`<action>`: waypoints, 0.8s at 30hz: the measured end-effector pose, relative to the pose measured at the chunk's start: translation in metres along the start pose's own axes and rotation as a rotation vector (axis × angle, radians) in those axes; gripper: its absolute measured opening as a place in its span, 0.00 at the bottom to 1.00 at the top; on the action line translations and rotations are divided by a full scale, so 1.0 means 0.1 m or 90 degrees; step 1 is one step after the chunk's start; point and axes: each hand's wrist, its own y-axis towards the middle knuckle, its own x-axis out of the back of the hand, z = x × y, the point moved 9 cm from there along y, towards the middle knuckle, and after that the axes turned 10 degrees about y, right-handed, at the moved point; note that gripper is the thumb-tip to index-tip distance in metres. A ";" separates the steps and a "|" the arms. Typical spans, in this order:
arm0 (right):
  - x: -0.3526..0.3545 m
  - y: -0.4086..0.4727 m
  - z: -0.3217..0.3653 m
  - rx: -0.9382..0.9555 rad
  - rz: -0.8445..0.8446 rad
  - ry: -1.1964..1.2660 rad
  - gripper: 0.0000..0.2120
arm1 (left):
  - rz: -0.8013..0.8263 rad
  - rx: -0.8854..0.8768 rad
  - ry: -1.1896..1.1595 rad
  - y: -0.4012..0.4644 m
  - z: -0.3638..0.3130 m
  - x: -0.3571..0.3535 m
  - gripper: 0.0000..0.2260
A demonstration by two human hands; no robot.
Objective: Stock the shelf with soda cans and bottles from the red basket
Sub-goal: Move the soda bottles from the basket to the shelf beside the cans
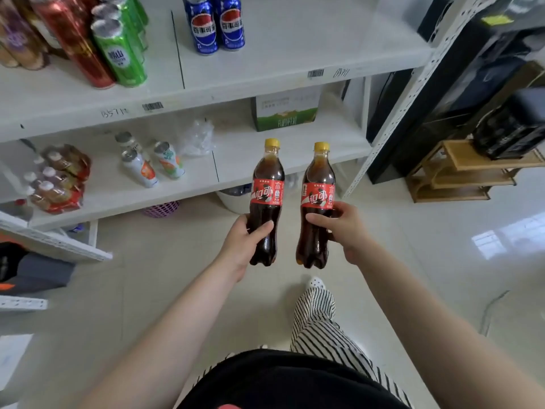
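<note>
Bottles upright, one per hand: your left hand (244, 246) grasps the left cola bottle (267, 199); right hand (342, 228) grasps the right cola bottle (317, 205) (caps up for standing), both before the lower shelf (280, 160).

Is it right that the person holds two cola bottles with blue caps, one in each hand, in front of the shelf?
Not quite. The caps are yellow, not blue, as the head view shows. The left hand holds one cola bottle and the right hand holds the other bottle, both upright in front of the shelf.
</note>
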 end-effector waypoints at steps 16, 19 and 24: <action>0.25 2.16 2.26 0.129 0.129 -0.067 0.14 | -0.126 -0.143 -0.058 1.73 -2.21 -0.46 0.15; 0.17 2.58 2.60 0.146 0.127 -0.064 0.18 | -0.146 -0.169 -0.039 2.10 -2.59 -0.39 0.16; 0.04 3.30 3.15 0.203 0.085 -0.057 0.22 | -0.189 -0.209 -0.027 2.81 -3.12 -0.18 0.15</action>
